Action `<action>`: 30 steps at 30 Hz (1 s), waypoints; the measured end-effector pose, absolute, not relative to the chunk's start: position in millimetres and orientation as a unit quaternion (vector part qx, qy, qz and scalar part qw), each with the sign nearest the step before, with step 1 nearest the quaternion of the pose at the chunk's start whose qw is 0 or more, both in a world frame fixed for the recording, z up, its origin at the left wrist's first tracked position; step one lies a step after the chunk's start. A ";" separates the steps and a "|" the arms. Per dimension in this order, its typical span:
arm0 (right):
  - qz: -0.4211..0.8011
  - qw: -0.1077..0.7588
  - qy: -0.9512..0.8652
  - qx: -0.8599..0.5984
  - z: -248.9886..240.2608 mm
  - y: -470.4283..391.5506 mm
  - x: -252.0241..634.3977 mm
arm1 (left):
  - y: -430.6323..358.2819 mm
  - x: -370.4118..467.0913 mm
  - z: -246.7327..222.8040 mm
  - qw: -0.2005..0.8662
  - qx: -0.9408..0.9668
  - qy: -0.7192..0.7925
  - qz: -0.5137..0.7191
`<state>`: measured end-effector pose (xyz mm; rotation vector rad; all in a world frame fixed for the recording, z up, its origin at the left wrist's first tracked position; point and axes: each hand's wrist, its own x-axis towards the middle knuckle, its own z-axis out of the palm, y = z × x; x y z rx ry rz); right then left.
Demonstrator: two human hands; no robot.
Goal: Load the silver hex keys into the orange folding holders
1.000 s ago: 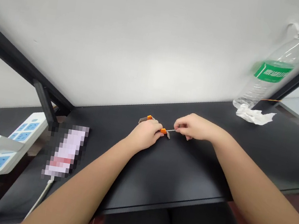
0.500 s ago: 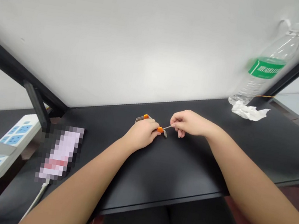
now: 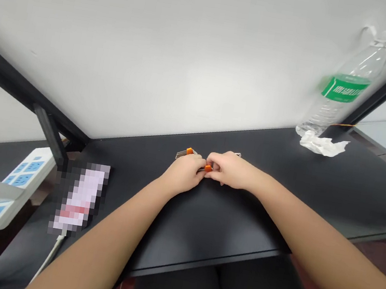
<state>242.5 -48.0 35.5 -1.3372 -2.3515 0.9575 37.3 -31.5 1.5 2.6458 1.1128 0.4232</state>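
My left hand rests low over the black table, its fingers closed around what looks like a hex key set. Out past the hand's back stick several thin metal rods and an orange holder part. Another orange piece shows between my two hands. My right hand has its thumb and fingers pinched at that orange piece, touching the set. A small metal end peeks out behind the right hand. Most of the set is hidden by my fingers.
At the back right of the black table stand a clear bottle with a green label and a crumpled tissue. To the left lie a blurred-out pinkish device with a white cable and a power strip. A white wall rises behind.
My right hand has moved left, from drawing on a thin metal rod to gripping right at the orange piece beside my left hand. The left hand has stayed almost still.
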 end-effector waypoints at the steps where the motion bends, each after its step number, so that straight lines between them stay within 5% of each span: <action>1: 0.316 0.145 -0.818 -0.458 37.0 -47.1 245.2 | -30.7 36.8 1.4 0.112 0.904 0.385 0.145; 5: 0.221 0.149 -0.819 -0.508 39.4 -33.5 269.8 | -30.4 37.3 2.1 0.104 0.897 0.408 0.134; 8: 0.170 0.067 -0.800 -0.571 33.7 -18.2 291.4 | -31.8 38.2 3.4 0.118 0.887 0.426 0.132; 23: 0.131 0.037 -0.782 -0.609 19.6 -2.7 301.6 | -32.7 37.1 5.2 0.130 0.877 0.440 0.144; 30: 0.120 -0.064 -0.774 -0.618 33.0 -16.8 285.2 | -30.5 36.0 3.8 0.120 0.880 0.435 0.148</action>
